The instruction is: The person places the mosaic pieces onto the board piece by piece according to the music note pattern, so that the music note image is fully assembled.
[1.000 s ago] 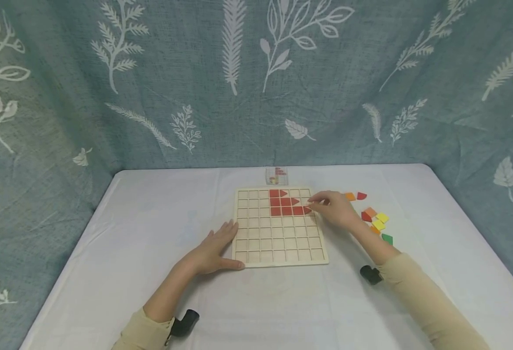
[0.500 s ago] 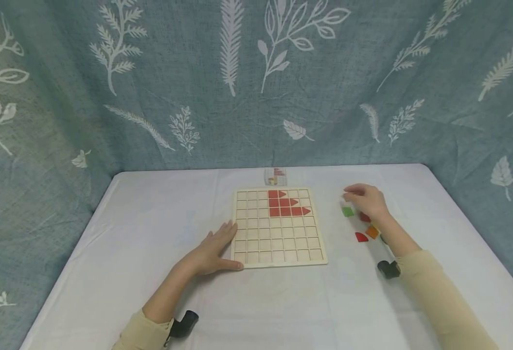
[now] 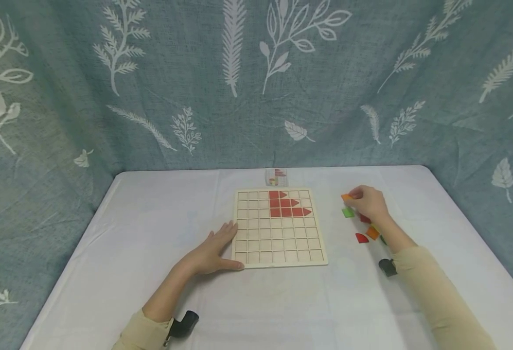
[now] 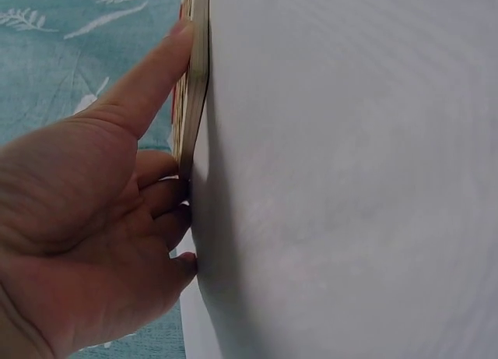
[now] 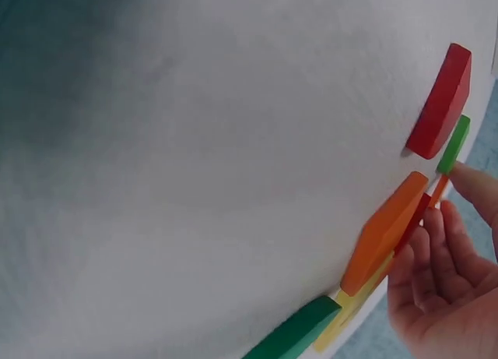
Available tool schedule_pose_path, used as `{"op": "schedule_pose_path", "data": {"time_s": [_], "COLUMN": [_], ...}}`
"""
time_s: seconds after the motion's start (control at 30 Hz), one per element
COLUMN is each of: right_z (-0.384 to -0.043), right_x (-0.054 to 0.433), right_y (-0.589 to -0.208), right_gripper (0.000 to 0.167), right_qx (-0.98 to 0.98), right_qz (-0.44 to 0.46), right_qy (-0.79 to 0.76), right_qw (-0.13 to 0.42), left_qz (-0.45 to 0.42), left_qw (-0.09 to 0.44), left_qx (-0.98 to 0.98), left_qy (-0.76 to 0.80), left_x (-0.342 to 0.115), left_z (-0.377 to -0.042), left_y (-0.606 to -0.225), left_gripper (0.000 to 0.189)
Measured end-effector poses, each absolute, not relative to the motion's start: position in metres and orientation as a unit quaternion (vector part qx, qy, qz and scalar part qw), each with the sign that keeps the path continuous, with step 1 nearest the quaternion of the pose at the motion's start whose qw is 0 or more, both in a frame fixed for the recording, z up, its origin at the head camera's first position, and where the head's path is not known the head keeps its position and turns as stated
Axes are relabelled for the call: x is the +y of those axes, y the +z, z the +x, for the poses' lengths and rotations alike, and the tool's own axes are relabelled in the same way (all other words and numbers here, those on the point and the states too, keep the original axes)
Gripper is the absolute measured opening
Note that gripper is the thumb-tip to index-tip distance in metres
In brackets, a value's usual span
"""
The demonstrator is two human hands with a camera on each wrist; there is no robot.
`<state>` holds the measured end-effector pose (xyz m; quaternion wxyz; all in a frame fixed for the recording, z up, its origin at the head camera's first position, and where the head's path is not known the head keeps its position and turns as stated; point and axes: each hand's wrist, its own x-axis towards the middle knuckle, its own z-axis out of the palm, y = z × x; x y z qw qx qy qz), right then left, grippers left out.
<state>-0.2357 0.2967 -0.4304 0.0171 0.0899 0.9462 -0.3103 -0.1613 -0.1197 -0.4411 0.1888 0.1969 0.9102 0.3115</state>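
Observation:
A wooden grid board (image 3: 278, 238) lies flat on the table, with red square and pointed tiles (image 3: 282, 212) set in three rows near its far side. My left hand (image 3: 214, 250) rests at the board's near left corner, fingers spread along the left edge and thumb at the front edge. In the left wrist view, the left thumb (image 4: 148, 86) touches the board's side. Right of the board, my right hand (image 3: 369, 201) pinches an orange tile (image 3: 346, 197) between thumb and fingers. A light green tile (image 3: 348, 212) lies just in front of that tile.
Beneath and near the right wrist lie more loose tiles: a red quarter-round one (image 3: 362, 238), an orange one (image 3: 372, 233), and a dark green one (image 5: 292, 332). A small pattern card (image 3: 276, 177) stands behind the board. A patterned curtain (image 3: 238, 121) hangs beyond the table.
My right hand has gone from the red row's pointed end on the board to the loose tiles at the right, and now holds an orange one. The left hand stays put.

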Motion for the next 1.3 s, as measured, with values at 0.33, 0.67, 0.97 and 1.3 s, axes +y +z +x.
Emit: {"op": "schedule_pose_path", "data": {"time_s": [0.33,0.67,0.97,1.3], "right_z": [-0.237,-0.232,-0.221,-0.224], "right_x": [0.297,0.269,0.215,0.176], "right_y": [-0.431,-0.425,-0.425,-0.432], "right_gripper": [0.035,0.04,0.028,0.02], "right_qx": [0.938,0.914,0.902,0.908], "right_qz": [0.096,0.042,-0.056,-0.218], "right_qy": [-0.333,-0.403,-0.425,-0.35], "right_qw": [0.017,0.009,0.051,0.078], "left_qz": [0.197,0.185,0.19,0.191], "left_qw": [0.188,0.188,0.186,0.185], "left_qx": [0.909,0.914,0.913,0.912], "left_qy": [0.316,0.308,0.31,0.312], "left_x": [-0.12,-0.118,-0.118,-0.118], "left_z": [-0.161,-0.162,-0.162,-0.161], "left_y": [-0.441,-0.44,-0.438,-0.436], "left_gripper": [0.104,0.106,0.105,0.106]}}
